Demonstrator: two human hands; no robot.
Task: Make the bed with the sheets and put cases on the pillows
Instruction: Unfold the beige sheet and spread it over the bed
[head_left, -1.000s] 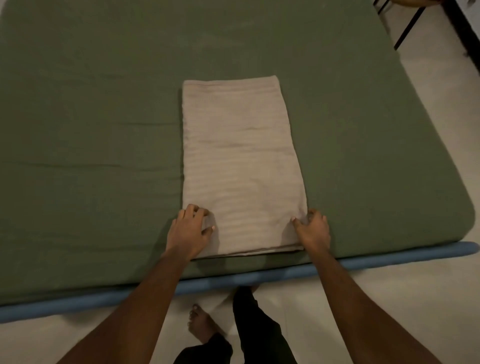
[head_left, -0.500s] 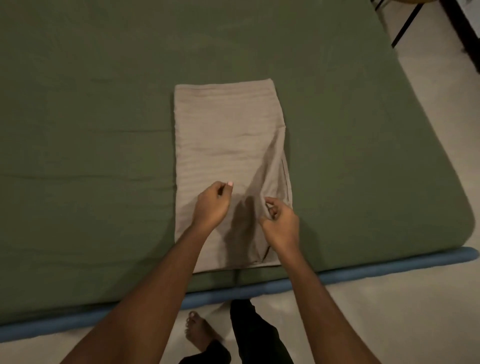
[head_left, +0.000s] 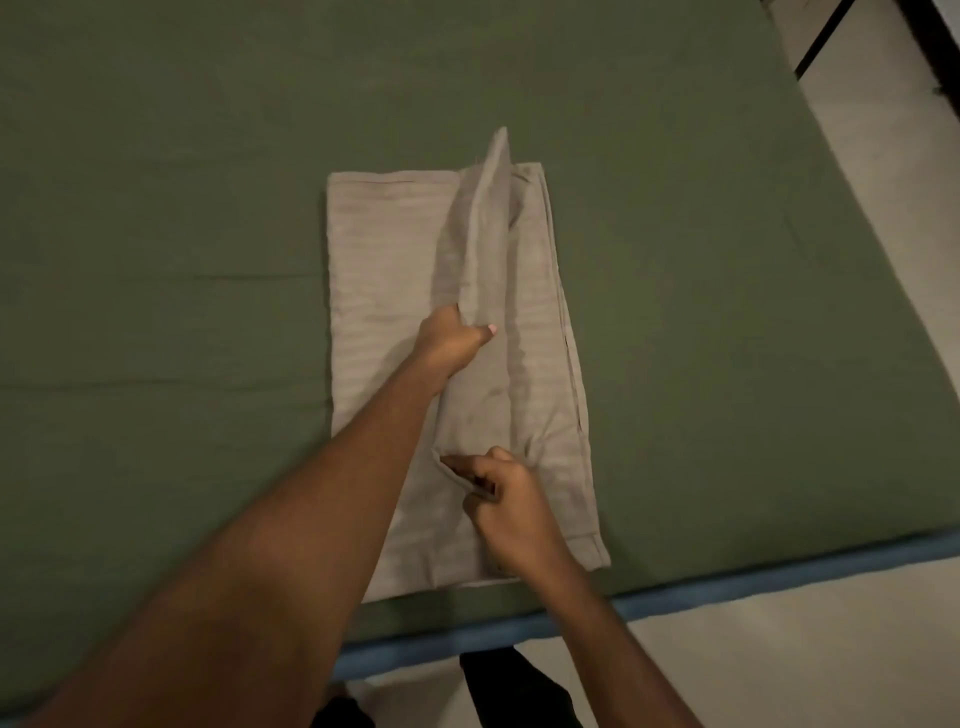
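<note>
While the beige striped pillowcase (head_left: 374, 270) is lying lengthwise on the green sheet (head_left: 156, 260), its short end close to the bed's near edge, the left hand (head_left: 452, 343) is gripping a fold of its top layer, thumb clamping the cloth against curled fingers and holding it up in a ridge that is peaking past the case's far end. The right hand (head_left: 511, 506) is pinching the near end of that same layer between thumb and curled fingers. A blue mattress border (head_left: 727, 587) is showing along the near edge, and a dark trouser leg (head_left: 514, 686) is standing on the pale floor (head_left: 779, 665).
</note>
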